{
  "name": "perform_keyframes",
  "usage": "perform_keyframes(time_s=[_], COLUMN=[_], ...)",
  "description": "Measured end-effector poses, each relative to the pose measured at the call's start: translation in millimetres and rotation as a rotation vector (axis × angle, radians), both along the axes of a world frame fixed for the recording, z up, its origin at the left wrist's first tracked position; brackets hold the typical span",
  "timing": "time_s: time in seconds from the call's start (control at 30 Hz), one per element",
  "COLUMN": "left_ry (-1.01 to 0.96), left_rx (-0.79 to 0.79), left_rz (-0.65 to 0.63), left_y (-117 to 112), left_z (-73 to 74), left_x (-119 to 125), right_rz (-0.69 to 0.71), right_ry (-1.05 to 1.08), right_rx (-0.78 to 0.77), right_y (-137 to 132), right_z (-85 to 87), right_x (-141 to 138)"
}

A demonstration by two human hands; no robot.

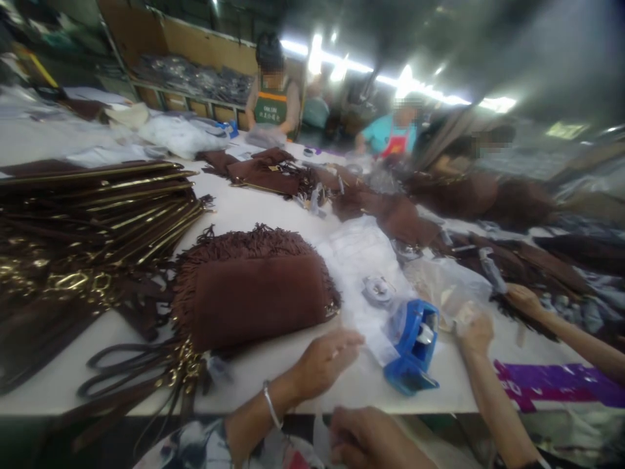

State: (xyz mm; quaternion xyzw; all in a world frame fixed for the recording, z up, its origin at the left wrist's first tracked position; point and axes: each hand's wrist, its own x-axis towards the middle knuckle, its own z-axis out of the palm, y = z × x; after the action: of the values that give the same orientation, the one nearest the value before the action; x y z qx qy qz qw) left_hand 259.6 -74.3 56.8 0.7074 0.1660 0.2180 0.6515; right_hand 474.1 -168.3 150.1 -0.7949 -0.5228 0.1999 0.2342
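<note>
Your left hand [327, 361]: fingers extended, looks empty | your right hand [361, 433]: curled, can't tell if gripping | fringed brown bag [258, 299] beyond left hand, unheld | seems sewn up, uncovered; remaining work unclear

Across the surface [249, 212], a person [293, 101] in a green apron [270, 111] is in front of a shelf [205, 49] piled with grey items [195, 77]; farther right is a co-worker [379, 134] in a red apron [394, 146]. Bright lights [316, 55] glow overhead, and purple sheeting [576, 384] lies at the near right.
</note>
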Motion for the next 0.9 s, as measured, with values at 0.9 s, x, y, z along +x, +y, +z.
perform_keyframes(time_s=[0.9], left_ry=[0.2], left_rx=[-0.477], left_rz=[0.605], left_y=[-64], left_z=[-4.5], left_x=[-252], right_rz=[0.043], right_ry=[1.434], right_rx=[-0.252], right_y=[29], right_z=[-127.7], right_x=[-280])
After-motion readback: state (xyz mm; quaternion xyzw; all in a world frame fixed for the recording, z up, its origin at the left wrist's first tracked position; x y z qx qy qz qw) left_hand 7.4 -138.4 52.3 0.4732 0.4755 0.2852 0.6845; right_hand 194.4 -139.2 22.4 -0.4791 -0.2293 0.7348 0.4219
